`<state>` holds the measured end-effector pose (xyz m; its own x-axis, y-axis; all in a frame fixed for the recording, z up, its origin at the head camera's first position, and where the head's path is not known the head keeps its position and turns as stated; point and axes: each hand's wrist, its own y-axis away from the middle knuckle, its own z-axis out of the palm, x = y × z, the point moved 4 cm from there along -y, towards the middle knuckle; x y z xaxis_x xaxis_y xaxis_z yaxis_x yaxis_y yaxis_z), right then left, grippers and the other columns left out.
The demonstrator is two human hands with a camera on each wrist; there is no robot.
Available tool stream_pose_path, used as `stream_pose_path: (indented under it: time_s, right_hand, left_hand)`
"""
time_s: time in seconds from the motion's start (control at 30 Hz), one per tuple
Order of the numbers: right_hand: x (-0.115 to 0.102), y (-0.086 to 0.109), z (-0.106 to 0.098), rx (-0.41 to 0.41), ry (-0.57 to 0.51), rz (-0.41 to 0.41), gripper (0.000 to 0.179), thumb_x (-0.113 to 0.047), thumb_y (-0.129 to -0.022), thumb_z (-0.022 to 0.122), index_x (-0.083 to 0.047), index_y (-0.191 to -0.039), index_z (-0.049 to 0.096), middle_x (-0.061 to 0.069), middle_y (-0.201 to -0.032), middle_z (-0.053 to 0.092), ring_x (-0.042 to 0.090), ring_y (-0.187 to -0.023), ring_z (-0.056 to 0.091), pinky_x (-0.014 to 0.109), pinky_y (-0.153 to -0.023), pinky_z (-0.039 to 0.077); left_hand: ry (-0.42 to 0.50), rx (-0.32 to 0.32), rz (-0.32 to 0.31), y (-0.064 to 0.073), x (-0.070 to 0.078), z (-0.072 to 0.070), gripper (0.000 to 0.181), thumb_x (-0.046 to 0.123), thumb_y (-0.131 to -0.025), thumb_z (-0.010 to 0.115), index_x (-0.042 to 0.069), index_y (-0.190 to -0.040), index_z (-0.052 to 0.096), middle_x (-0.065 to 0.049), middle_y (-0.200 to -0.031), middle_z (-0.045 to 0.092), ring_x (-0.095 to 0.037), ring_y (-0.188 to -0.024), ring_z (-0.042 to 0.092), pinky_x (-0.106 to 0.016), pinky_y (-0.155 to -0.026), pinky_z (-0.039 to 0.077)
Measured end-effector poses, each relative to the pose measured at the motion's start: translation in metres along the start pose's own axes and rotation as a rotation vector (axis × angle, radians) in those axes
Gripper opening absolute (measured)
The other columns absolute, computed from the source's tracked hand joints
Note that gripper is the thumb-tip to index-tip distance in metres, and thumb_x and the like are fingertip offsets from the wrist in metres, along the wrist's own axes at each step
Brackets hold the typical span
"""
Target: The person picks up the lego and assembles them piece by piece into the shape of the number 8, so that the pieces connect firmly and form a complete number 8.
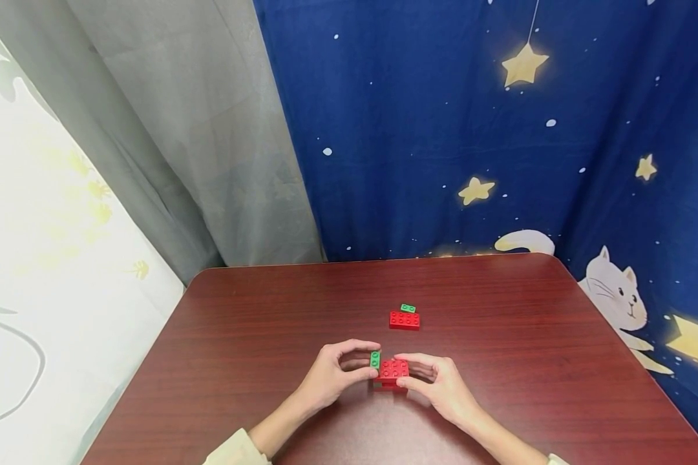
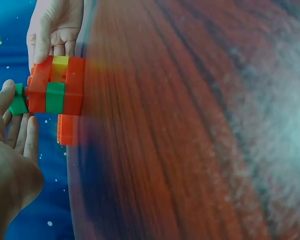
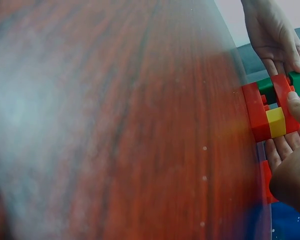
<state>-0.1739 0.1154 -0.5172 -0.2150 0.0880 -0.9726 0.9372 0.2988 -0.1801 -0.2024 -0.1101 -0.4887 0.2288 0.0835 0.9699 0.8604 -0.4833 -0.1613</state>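
A small stack stands on the table in front of me. Its top is a red brick (image 1: 394, 369) with studs, and another red brick (image 2: 75, 85) forms the base. Between them sit a green brick (image 2: 55, 98) and a yellow brick (image 3: 276, 122), with a gap between the two. My left hand (image 1: 333, 374) pinches a small two-stud green brick (image 1: 375, 360) between thumb and fingers, at the left end of the top red brick's studded face. From the other side my right hand (image 1: 449, 391) grips the stack, thumb on the near side and fingers behind.
Farther back on the table (image 1: 267, 323) lie a loose red brick (image 1: 404, 321) and a small green brick (image 1: 408, 308) just behind it. A blue curtain (image 1: 413, 129) with stars and a grey curtain (image 1: 198, 129) hang beyond the table's far edge.
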Motion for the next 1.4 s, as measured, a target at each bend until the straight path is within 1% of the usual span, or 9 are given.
stream_pose_path:
  time_s: [0.2,0.3,0.43,0.63,0.8,0.97,1.07,1.27,1.4]
  right_hand:
    - [0.0002,0.0,0.0007,0.005,-0.001,0.013,0.042,-0.009,-0.095,0.081,0.006,-0.132,0.07,0.021,-0.121,0.075,0.02,-0.114,0.073,0.022,-0.095,0.057]
    - [0.0004,-0.0002,0.0009,0.004,-0.007,0.017,0.042,-0.009,-0.094,0.081,0.006,-0.131,0.07,0.021,-0.121,0.075,0.019,-0.113,0.073,0.022,-0.094,0.057]
    - [0.001,-0.0004,0.0009,0.001,-0.009,0.013,0.041,-0.009,-0.095,0.081,0.006,-0.131,0.07,0.021,-0.121,0.075,0.018,-0.113,0.073,0.022,-0.094,0.057]
    - [0.0013,-0.0006,0.0004,0.002,-0.001,-0.002,0.04,-0.009,-0.095,0.081,0.006,-0.131,0.07,0.02,-0.121,0.076,0.018,-0.112,0.073,0.023,-0.095,0.057]
    - [0.0012,-0.0004,0.0003,0.0,-0.006,-0.003,0.04,-0.009,-0.095,0.081,0.005,-0.131,0.07,0.019,-0.12,0.076,0.018,-0.113,0.073,0.022,-0.095,0.057]
    - [0.0007,-0.0001,0.0003,0.0,-0.017,-0.004,0.04,-0.008,-0.094,0.081,0.006,-0.13,0.071,0.02,-0.12,0.076,0.017,-0.111,0.073,0.022,-0.094,0.058]
    - [0.0004,-0.0003,0.0001,-0.001,-0.014,-0.011,0.039,-0.007,-0.094,0.081,0.006,-0.129,0.071,0.02,-0.119,0.076,0.017,-0.111,0.073,0.022,-0.093,0.058]
    - [-0.0006,-0.0006,0.0,0.001,-0.01,-0.021,0.038,-0.008,-0.094,0.081,0.006,-0.128,0.071,0.02,-0.117,0.077,0.018,-0.109,0.074,0.022,-0.091,0.059]
    - [-0.0002,-0.001,0.0,0.008,-0.004,-0.029,0.037,-0.008,-0.094,0.081,0.005,-0.128,0.072,0.019,-0.117,0.077,0.017,-0.109,0.074,0.023,-0.091,0.059]
  left_hand:
    - [-0.005,0.013,0.005,0.0035,-0.0024,0.0011,0.043,0.008,-0.091,0.086,-0.002,-0.13,0.072,-0.023,-0.13,0.071,-0.026,-0.11,0.075,-0.032,-0.095,0.06]
    - [0.007,0.012,0.003,0.0047,-0.0027,0.0019,0.042,0.008,-0.091,0.086,-0.001,-0.13,0.073,-0.023,-0.129,0.071,-0.027,-0.108,0.075,-0.03,-0.093,0.061]
    - [0.008,0.006,-0.006,0.0054,-0.0013,0.0027,0.042,0.007,-0.091,0.085,0.0,-0.13,0.073,-0.02,-0.128,0.073,-0.027,-0.107,0.076,-0.029,-0.09,0.062]
    - [-0.014,0.005,-0.005,0.0059,-0.0006,0.0025,0.04,0.007,-0.09,0.086,0.004,-0.129,0.075,-0.016,-0.125,0.075,-0.027,-0.107,0.076,-0.03,-0.093,0.061]
    - [-0.006,0.007,-0.002,0.0061,-0.0008,0.0028,0.041,0.007,-0.09,0.085,0.002,-0.129,0.074,-0.016,-0.125,0.075,-0.027,-0.109,0.075,-0.031,-0.095,0.06]
    - [-0.006,0.011,0.009,0.0069,-0.0001,0.0036,0.043,0.005,-0.09,0.085,-0.002,-0.131,0.072,-0.017,-0.127,0.074,-0.024,-0.112,0.074,-0.032,-0.096,0.059]
    - [-0.005,0.018,0.011,0.0074,0.0002,0.0041,0.044,0.005,-0.09,0.085,-0.002,-0.131,0.072,-0.017,-0.128,0.074,-0.022,-0.114,0.074,-0.032,-0.096,0.059]
    - [-0.009,0.025,0.027,0.0077,0.0013,0.006,0.043,0.004,-0.09,0.084,-0.003,-0.131,0.072,-0.021,-0.127,0.073,-0.025,-0.115,0.073,-0.033,-0.096,0.059]
    - [-0.015,0.03,0.03,0.0077,0.0018,0.0068,0.042,0.003,-0.09,0.084,-0.002,-0.13,0.072,-0.021,-0.126,0.073,-0.026,-0.114,0.073,-0.033,-0.096,0.059]
